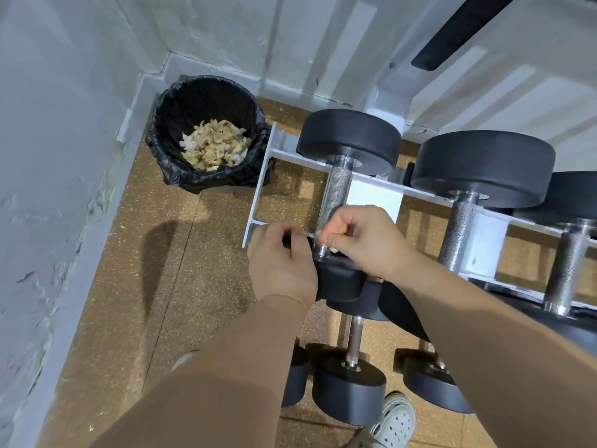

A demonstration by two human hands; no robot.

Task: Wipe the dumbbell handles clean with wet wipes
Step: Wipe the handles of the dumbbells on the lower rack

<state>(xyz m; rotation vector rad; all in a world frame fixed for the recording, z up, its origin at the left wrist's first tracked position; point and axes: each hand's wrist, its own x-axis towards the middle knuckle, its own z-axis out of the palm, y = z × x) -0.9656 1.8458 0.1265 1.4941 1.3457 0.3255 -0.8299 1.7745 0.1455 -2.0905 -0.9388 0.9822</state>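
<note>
Nearest are two brown sleeves and, low on the floor (129, 253), one pale shoe (392, 421). Beside the shoe, more dumbbells (349, 388) lie on the lower level of the white rack (371, 192).

Above them, both hands meet at the near end of the first dumbbell (349, 137) on the upper level. The left hand (281, 263) lies over the near black weight with its fingers curled around the edge. The right hand (361, 244) has narrow, bent fingers and pinches a small pale wipe (319, 235) against the near end of the metal handle (334, 192). Most of the wipe is hidden in the fingers. The handle runs away from the hands to the far black weight.

To the right, a second dumbbell (484, 166) rests on the same rack.

Farther left, in the corner of the white wall (64, 92), stands a bin (206, 92) with a black bag. Crumpled used wipes (214, 145) lie inside it.
</note>
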